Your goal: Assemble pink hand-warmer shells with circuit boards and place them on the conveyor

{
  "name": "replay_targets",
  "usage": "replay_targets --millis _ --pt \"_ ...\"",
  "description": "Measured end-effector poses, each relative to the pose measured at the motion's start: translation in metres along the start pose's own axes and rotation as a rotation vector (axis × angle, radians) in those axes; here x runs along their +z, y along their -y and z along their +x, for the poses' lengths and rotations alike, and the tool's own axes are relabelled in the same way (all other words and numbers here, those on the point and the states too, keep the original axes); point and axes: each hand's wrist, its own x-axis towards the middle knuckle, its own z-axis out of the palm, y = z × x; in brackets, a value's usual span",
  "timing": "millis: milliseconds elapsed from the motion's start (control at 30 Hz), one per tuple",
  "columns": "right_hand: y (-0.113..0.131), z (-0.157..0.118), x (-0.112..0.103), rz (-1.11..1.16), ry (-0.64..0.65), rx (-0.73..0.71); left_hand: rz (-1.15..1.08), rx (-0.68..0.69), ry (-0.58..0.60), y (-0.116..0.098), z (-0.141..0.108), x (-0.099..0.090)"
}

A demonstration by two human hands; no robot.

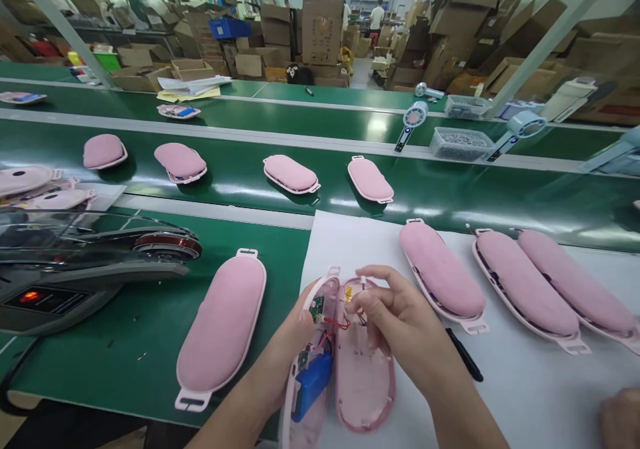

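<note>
My left hand (295, 342) is wrapped round one half of an opened pink case, a shell (287, 412) with a blue battery (313, 385), green circuit boards and thin red wires inside. Beside it lies the other half, a hollow pink shell (365, 395), joined to it by wires. Over the top of that shell, my right hand (395, 315) has its thumb and index finger pinched together near a white connector and dark wires. What lies between those fingertips is too small to tell.
A closed pink case (225, 322) lies left, near a dark machine (75, 275). Several more rest on the white sheet (525, 389) at right, near a black pen (465, 355). Other cases sit on the green belt (235, 202). Someone's hand (620, 417) shows at lower right.
</note>
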Motion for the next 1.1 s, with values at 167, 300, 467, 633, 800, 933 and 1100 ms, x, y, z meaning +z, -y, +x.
replay_targets --millis 167,300,467,633,800,933,1100 --pt "0.008 -0.009 0.003 -0.112 0.222 0.006 0.034 -0.076 0.059 0.005 0.001 -0.005" --pt "0.012 -0.013 0.008 -0.305 0.266 0.033 0.05 -0.056 0.075 0.007 0.0 -0.007" --pt "0.014 -0.015 0.017 -0.564 0.2 -0.085 0.108 0.016 0.01 0.009 -0.005 -0.004" --pt "0.011 -0.014 0.016 -0.63 0.196 -0.168 0.136 0.09 -0.008 0.01 -0.008 -0.002" --pt "-0.008 -0.011 0.007 -0.7 -0.132 -0.474 0.074 0.094 -0.044 0.008 -0.01 0.0" --pt "-0.018 -0.012 0.007 -0.472 -0.31 -0.403 0.05 0.112 -0.019 0.007 -0.008 0.0" --pt "-0.007 -0.017 0.012 -0.048 0.11 -0.031 0.044 0.088 0.035 0.01 -0.008 -0.002"
